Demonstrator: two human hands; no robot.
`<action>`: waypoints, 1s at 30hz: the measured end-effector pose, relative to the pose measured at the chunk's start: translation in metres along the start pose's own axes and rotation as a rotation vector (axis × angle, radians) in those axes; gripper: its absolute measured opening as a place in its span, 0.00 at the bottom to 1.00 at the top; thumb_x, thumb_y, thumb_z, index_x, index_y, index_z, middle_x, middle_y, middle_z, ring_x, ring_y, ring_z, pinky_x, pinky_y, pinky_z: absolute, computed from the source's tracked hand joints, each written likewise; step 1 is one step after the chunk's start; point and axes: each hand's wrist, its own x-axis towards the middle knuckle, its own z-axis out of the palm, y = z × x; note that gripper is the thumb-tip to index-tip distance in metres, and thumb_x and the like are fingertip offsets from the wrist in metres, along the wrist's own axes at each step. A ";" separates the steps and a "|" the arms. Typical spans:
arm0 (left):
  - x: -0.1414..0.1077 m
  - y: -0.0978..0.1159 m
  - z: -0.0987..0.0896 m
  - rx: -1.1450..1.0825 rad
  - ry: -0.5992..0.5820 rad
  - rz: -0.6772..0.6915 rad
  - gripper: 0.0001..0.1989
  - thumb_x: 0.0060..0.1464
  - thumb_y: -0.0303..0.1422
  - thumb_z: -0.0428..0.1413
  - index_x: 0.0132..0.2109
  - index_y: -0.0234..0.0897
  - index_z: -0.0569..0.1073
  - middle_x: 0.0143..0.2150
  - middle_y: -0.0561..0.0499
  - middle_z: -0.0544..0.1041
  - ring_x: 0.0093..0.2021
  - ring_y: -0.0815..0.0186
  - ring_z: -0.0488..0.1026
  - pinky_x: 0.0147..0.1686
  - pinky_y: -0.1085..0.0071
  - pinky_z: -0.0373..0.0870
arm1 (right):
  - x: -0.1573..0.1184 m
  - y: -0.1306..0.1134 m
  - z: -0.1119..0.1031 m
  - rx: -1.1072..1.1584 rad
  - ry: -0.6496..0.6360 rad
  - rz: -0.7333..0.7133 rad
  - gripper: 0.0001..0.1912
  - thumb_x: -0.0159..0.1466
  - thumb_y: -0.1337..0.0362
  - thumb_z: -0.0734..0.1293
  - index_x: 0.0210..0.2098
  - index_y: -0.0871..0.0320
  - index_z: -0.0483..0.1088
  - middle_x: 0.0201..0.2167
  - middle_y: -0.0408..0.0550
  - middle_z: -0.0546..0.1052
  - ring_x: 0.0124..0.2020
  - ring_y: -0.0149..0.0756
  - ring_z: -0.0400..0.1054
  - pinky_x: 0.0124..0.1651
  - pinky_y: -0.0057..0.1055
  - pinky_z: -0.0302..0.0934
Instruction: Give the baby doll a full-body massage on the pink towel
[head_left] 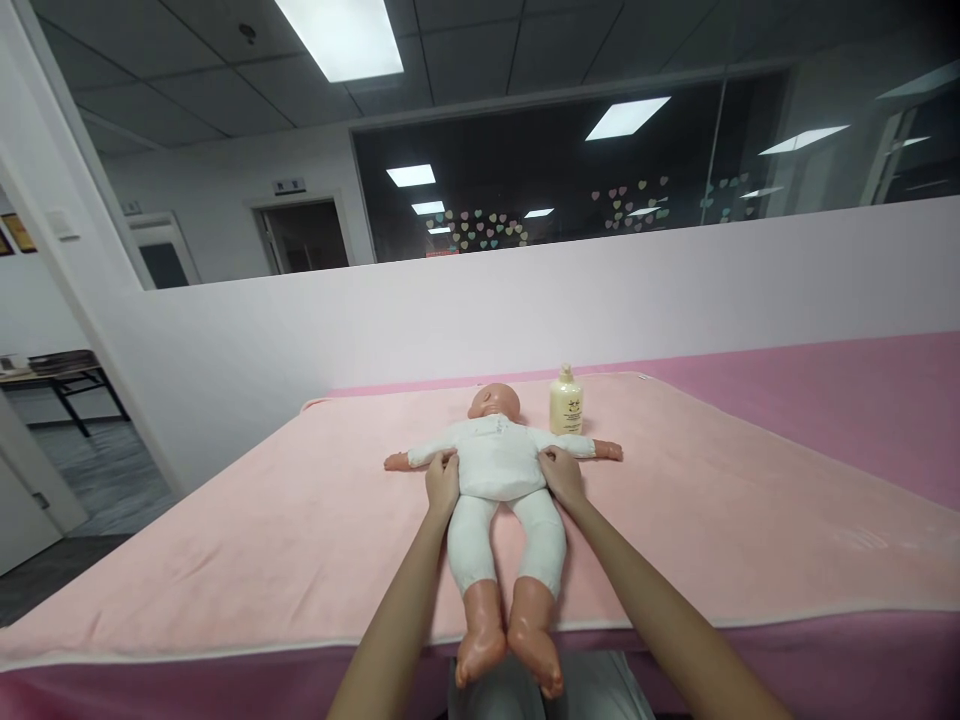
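Note:
A baby doll [496, 462] with a white cloth body lies on its back on a pink towel [337, 530], its arms spread and its feet toward me, reaching past the towel's front edge. At the left side of the doll's torso, just below its arm, my left hand [443, 480] has its fingers closed at the white cloth. My right hand [561, 474] is closed in the same way at the torso's right side. A pale yellow pump bottle [566, 404] stands upright beside the doll's head, behind its right-side arm.
Behind the towel rises a low white wall [465, 320] with a window above it. Darker pink cover [885, 410] shows at the right. Beyond a doorway at far left stands a dark-legged table [67, 378].

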 end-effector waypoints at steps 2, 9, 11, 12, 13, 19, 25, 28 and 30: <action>0.001 -0.001 0.000 0.004 0.002 0.011 0.11 0.52 0.31 0.49 0.39 0.35 0.73 0.43 0.46 0.76 0.46 0.61 0.71 0.48 0.65 0.64 | 0.000 0.000 0.000 -0.005 0.003 0.001 0.11 0.55 0.63 0.57 0.25 0.57 0.70 0.28 0.48 0.76 0.33 0.37 0.67 0.35 0.28 0.55; 0.002 -0.004 0.002 -0.010 0.014 0.043 0.11 0.51 0.31 0.48 0.37 0.36 0.74 0.42 0.47 0.77 0.45 0.61 0.71 0.49 0.64 0.65 | 0.000 -0.001 -0.001 -0.009 0.008 -0.014 0.11 0.55 0.64 0.57 0.25 0.58 0.70 0.28 0.48 0.76 0.33 0.36 0.67 0.35 0.28 0.55; 0.002 -0.004 0.002 -0.004 0.013 0.044 0.11 0.51 0.31 0.48 0.38 0.36 0.74 0.42 0.46 0.77 0.45 0.61 0.71 0.48 0.63 0.65 | -0.001 -0.001 -0.001 -0.011 0.007 -0.016 0.11 0.55 0.64 0.57 0.25 0.58 0.70 0.28 0.47 0.76 0.33 0.36 0.67 0.35 0.28 0.55; 0.002 -0.004 0.002 -0.002 0.013 0.043 0.11 0.51 0.32 0.49 0.38 0.36 0.74 0.43 0.46 0.76 0.45 0.61 0.71 0.48 0.63 0.65 | -0.001 -0.001 -0.001 -0.011 0.007 -0.014 0.11 0.55 0.64 0.57 0.25 0.58 0.69 0.28 0.47 0.76 0.33 0.36 0.67 0.35 0.28 0.55; 0.003 -0.005 0.002 0.000 0.014 0.042 0.11 0.51 0.32 0.49 0.38 0.36 0.74 0.43 0.46 0.76 0.45 0.61 0.71 0.48 0.63 0.64 | -0.001 -0.001 -0.001 -0.012 0.008 -0.010 0.11 0.55 0.64 0.57 0.25 0.58 0.69 0.28 0.47 0.76 0.33 0.36 0.67 0.34 0.28 0.55; 0.003 -0.007 0.002 -0.008 -0.002 0.043 0.11 0.52 0.32 0.48 0.38 0.36 0.73 0.43 0.46 0.76 0.46 0.61 0.70 0.49 0.64 0.63 | -0.002 -0.002 -0.001 0.004 0.003 -0.002 0.11 0.55 0.64 0.57 0.25 0.58 0.69 0.28 0.48 0.75 0.32 0.36 0.67 0.34 0.28 0.54; 0.002 -0.009 0.002 -0.026 -0.007 0.019 0.11 0.51 0.33 0.49 0.40 0.36 0.73 0.44 0.46 0.76 0.46 0.61 0.71 0.48 0.65 0.65 | -0.004 -0.004 -0.003 -0.021 0.001 0.007 0.11 0.56 0.63 0.57 0.26 0.58 0.70 0.28 0.47 0.75 0.32 0.36 0.67 0.33 0.27 0.53; 0.002 -0.007 0.002 -0.028 -0.003 0.023 0.11 0.51 0.33 0.49 0.39 0.36 0.73 0.44 0.46 0.76 0.46 0.60 0.71 0.48 0.64 0.65 | -0.004 -0.004 -0.003 -0.029 -0.001 0.017 0.11 0.56 0.63 0.57 0.26 0.57 0.70 0.28 0.47 0.75 0.31 0.35 0.67 0.32 0.27 0.53; 0.002 -0.006 0.003 -0.027 0.002 0.017 0.10 0.51 0.32 0.49 0.39 0.36 0.73 0.44 0.46 0.76 0.46 0.61 0.70 0.49 0.64 0.64 | -0.004 -0.004 -0.002 -0.029 -0.003 0.022 0.11 0.56 0.63 0.57 0.26 0.57 0.70 0.28 0.47 0.75 0.31 0.35 0.67 0.32 0.27 0.53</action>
